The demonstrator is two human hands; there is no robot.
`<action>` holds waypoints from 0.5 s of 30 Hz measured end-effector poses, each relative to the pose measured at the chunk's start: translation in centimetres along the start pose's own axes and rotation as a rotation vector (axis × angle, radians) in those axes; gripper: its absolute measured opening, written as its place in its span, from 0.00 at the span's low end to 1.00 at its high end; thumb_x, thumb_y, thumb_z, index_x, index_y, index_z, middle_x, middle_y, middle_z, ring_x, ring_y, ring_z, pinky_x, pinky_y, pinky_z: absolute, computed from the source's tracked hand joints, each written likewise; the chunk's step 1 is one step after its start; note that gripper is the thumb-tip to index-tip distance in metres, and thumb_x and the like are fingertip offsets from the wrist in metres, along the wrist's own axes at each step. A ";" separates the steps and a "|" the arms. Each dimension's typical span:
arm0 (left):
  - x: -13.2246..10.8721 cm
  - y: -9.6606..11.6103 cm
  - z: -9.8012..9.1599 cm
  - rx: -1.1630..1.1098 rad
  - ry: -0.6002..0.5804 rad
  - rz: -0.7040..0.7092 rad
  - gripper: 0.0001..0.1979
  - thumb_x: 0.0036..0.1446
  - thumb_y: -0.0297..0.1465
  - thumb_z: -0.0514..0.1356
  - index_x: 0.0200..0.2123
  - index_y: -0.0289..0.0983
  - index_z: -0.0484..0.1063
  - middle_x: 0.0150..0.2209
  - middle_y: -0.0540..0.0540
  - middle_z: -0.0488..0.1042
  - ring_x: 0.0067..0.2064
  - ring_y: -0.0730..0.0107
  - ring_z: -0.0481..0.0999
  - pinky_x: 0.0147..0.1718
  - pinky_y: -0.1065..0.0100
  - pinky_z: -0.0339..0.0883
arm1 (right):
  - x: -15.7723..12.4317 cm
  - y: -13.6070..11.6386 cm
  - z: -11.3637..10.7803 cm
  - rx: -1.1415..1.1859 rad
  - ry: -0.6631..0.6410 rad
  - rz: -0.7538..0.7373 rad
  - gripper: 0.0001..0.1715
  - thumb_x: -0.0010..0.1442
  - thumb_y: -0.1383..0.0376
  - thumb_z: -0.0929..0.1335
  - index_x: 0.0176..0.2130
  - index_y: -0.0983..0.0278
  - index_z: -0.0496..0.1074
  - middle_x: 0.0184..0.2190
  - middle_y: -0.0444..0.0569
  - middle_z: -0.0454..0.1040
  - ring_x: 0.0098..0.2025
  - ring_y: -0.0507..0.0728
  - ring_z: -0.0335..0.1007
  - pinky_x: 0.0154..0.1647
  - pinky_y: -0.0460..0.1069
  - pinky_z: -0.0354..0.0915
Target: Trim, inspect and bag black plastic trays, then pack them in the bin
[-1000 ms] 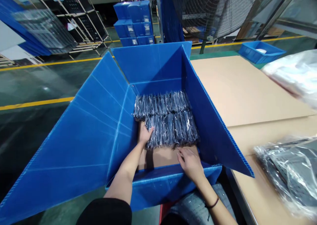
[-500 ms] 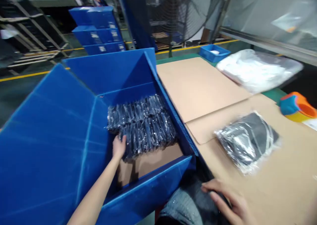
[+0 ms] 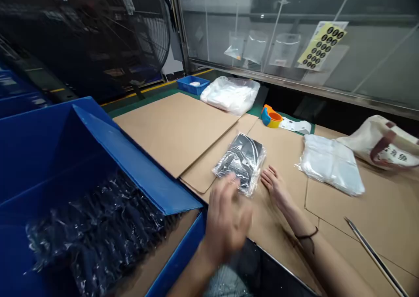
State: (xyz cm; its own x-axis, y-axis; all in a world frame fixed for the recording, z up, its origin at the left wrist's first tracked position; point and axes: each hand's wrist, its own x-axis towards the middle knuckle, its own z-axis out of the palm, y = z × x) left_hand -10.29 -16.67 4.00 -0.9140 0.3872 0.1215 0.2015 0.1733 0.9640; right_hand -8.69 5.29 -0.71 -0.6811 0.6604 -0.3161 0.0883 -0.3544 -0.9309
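A dark, flat item in a clear plastic bag lies on the cardboard-covered table. My left hand, blurred by motion, hovers at its near edge with thumb and fingers apart. Whether its fingertips touch the plastic I cannot tell. Beside the bag's right edge my right hand rests low over the cardboard, fingers stretched and holding nothing. To the left stands a blue corrugated box, in which many dark bagged items stand packed in rows.
A large cardboard sheet lies on the table. Behind are a blue tray, a bag of white material and an orange-blue tape dispenser. Clear bags, a tote bag and a long thin metal tool lie right.
The view has turned right toward the table. My left hand has left the packed rows in the box and come over beside the bagged item. My right hand has moved from the table edge to it.
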 end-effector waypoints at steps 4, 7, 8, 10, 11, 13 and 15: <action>13.4 3.4 3.9 0.243 0.003 -0.121 0.36 0.52 0.40 0.64 0.59 0.28 0.59 0.66 0.27 0.51 0.69 0.33 0.38 0.65 0.42 0.39 | 0.7 -1.0 0.5 0.057 -0.097 0.066 0.23 0.53 0.55 0.70 0.46 0.59 0.63 0.51 0.52 0.73 0.50 0.57 0.74 0.52 0.53 0.71; 18.7 2.1 4.2 0.159 -0.258 -0.369 0.29 0.47 0.40 0.69 0.45 0.22 0.71 0.53 0.20 0.69 0.62 0.24 0.57 0.60 0.40 0.51 | 1.3 -1.7 1.0 0.075 -0.176 0.122 0.17 0.55 0.57 0.69 0.42 0.62 0.67 0.43 0.52 0.78 0.40 0.56 0.78 0.46 0.54 0.74; 19.3 1.5 4.2 0.125 -0.318 -0.382 0.27 0.47 0.40 0.69 0.43 0.25 0.73 0.49 0.24 0.73 0.58 0.28 0.64 0.57 0.43 0.56 | 1.5 -1.9 1.3 0.073 -0.193 0.140 0.16 0.55 0.56 0.69 0.41 0.63 0.68 0.40 0.52 0.79 0.37 0.56 0.78 0.44 0.54 0.74; 19.4 0.5 4.5 0.063 -0.408 -0.378 0.23 0.47 0.41 0.68 0.40 0.27 0.75 0.42 0.30 0.78 0.50 0.36 0.74 0.51 0.47 0.65 | 2.0 -2.3 2.1 0.062 -0.215 0.161 0.17 0.54 0.56 0.71 0.38 0.65 0.70 0.34 0.53 0.80 0.32 0.57 0.78 0.40 0.56 0.75; 18.9 0.2 4.7 0.031 -0.441 -0.374 0.23 0.47 0.42 0.68 0.40 0.28 0.76 0.40 0.32 0.79 0.46 0.40 0.76 0.49 0.49 0.68 | 2.1 -2.4 2.5 0.059 -0.225 0.158 0.17 0.52 0.57 0.72 0.37 0.66 0.70 0.32 0.53 0.80 0.31 0.58 0.77 0.39 0.56 0.75; 17.6 -0.1 5.1 -0.032 -0.456 -0.346 0.25 0.49 0.43 0.67 0.44 0.29 0.74 0.42 0.33 0.78 0.45 0.45 0.77 0.47 0.51 0.70 | 2.0 -2.8 3.0 0.071 -0.254 0.113 0.19 0.47 0.60 0.74 0.37 0.66 0.71 0.34 0.54 0.80 0.34 0.59 0.78 0.41 0.56 0.74; 15.8 -0.2 5.2 -0.087 -0.407 -0.297 0.30 0.52 0.44 0.64 0.53 0.32 0.68 0.49 0.34 0.75 0.50 0.49 0.75 0.50 0.54 0.69 | 1.2 -3.0 2.8 0.101 -0.283 0.034 0.26 0.42 0.62 0.77 0.41 0.66 0.71 0.40 0.53 0.80 0.41 0.61 0.77 0.48 0.56 0.72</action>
State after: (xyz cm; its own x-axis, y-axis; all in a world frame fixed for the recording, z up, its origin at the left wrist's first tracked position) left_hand -22.97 -5.85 4.48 -0.7124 0.6573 -0.2457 -0.0917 0.2599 0.9613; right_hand -11.86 5.29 2.24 -0.8556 0.4418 -0.2698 0.0511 -0.4465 -0.8933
